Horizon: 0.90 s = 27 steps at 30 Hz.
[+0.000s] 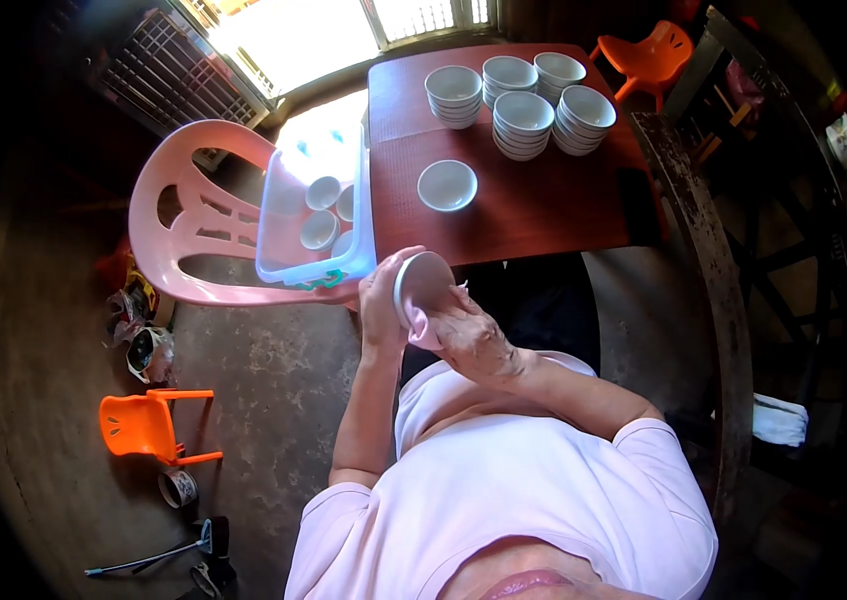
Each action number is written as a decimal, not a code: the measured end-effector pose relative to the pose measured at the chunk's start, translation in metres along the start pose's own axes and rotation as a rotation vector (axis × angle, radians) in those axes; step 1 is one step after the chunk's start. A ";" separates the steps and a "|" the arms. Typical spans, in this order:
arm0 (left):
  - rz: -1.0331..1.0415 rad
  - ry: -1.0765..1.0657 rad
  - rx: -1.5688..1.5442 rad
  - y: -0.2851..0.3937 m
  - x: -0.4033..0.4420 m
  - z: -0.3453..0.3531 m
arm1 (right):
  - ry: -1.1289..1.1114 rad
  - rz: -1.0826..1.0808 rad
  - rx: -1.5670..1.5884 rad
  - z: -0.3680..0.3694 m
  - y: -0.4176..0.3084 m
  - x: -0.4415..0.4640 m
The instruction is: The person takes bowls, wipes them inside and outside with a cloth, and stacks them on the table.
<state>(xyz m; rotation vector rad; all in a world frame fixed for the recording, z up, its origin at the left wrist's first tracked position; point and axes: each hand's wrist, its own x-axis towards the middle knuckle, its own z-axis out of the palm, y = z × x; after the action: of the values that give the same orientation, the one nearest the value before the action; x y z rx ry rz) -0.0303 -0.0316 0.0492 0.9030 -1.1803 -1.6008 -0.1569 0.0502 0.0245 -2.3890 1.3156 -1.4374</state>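
Note:
Just in front of my chest, a white bowl (pixel 427 279) is tilted on its side. My left hand (pixel 381 302) is closed round its outer side, gripping it. A pink cloth (pixel 421 329) is bunched in my right hand (pixel 481 338), which presses it at the bowl's near edge; part of the cloth is hidden by the fingers. Beyond my hands, a single white bowl (pixel 447 186) stands upright on the red-brown table (pixel 563 215). Several stacks of matching bowls (pixel 522 122) stand farther back. Left of my left hand, a clear plastic tub (pixel 283 235) contains several bowls (pixel 320 229).
The tub rests on a pink plastic chair (pixel 168 262) against the table's left side. Small orange chairs (pixel 138 428) stand on the floor at left and at the far right corner. A worn wooden bench (pixel 713 330) runs along the right. Bagged items (pixel 150 355) lie at left.

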 end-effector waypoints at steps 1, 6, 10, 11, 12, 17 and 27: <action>0.079 0.017 0.074 -0.004 0.000 0.003 | -0.043 0.037 0.075 0.001 0.003 -0.002; 0.694 0.058 0.536 -0.034 -0.013 0.018 | 0.223 0.957 1.290 0.002 0.011 0.013; 0.087 0.045 -0.546 -0.023 -0.012 0.018 | -0.072 0.720 0.703 -0.028 0.002 0.019; -0.081 -0.018 -0.587 -0.027 -0.008 0.004 | -0.187 0.472 0.417 -0.021 0.009 0.004; -0.253 -0.076 -0.623 -0.024 -0.003 -0.006 | -0.119 0.020 0.353 -0.024 0.010 0.012; -0.347 -0.024 -0.483 -0.019 -0.009 -0.003 | -0.159 -0.037 0.057 -0.009 0.007 -0.012; 0.310 0.068 0.157 -0.012 -0.012 0.013 | -0.065 0.036 0.040 0.001 -0.012 -0.004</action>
<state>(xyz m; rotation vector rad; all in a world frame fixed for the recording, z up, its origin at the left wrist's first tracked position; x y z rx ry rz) -0.0416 -0.0145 0.0418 0.8204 -1.3396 -1.2339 -0.1495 0.0606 0.0269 -2.3538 1.2960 -1.3513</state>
